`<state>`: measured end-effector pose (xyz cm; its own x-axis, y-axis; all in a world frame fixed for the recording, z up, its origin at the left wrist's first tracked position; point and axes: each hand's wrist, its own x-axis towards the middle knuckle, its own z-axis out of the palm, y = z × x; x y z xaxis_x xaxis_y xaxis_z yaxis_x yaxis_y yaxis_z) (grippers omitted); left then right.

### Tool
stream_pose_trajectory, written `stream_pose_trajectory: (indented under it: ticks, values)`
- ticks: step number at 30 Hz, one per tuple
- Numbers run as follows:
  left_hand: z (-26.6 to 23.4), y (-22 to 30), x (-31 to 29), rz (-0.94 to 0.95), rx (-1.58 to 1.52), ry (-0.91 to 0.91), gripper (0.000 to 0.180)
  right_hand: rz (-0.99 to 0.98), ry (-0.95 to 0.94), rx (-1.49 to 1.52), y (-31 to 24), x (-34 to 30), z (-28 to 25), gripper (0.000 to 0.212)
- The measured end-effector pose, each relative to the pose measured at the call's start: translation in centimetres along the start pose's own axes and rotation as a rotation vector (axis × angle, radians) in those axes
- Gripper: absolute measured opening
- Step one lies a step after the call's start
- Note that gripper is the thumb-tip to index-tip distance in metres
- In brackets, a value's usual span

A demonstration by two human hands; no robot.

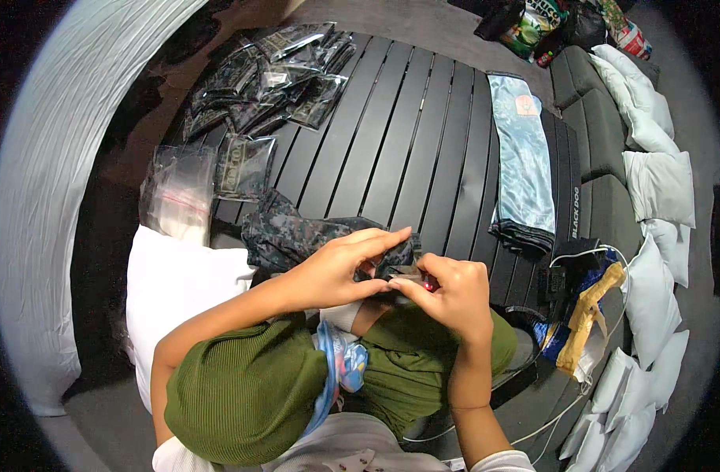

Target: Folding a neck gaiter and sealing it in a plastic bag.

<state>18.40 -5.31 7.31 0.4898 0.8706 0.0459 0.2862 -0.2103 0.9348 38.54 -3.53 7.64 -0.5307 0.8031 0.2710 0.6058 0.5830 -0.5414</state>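
Observation:
A dark camouflage cloth (293, 232) lies bunched at the near edge of the slatted table. Its right end is in my left hand (348, 267), with the fingers stretched over the fabric and the thumb pressing from below. Close beside it, my right hand (454, 291) pinches a small, thin tool with a red part (429, 285); its exact kind is too small and covered to make out. The tool's pale, metal-looking end (407, 275) meets the cloth between my two thumbs. My fingers hide part of that spot.
On the dark slatted table (407, 134), several packed dark bundles in clear bags (273, 79) are piled far left. Empty-looking clear bags (179, 189) lie nearer, beside a white pillow (187, 291). Folded light-blue cloths (524, 157) lie right. A sofa (596, 118) holds several pale cushions (659, 189).

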Motion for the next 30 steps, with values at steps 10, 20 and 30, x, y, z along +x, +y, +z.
stream_pose_trajectory:
  ticks: [10,20,30]
  values:
    - [0.2,-0.1,-0.1,-0.018,-0.022,-0.023,0.069,-0.012,0.026,-0.02,0.2,-0.1,0.4,0.039]
    - [0.1,-0.1,-0.3,-0.005,-0.035,-0.081,0.072,0.011,0.007,0.045,0.3,-0.1,0.2,0.038]
    - [-0.1,0.1,-0.4,-0.129,-0.15,-0.118,0.07,0.086,-0.018,0.142,1.6,-0.4,-0.7,0.034]
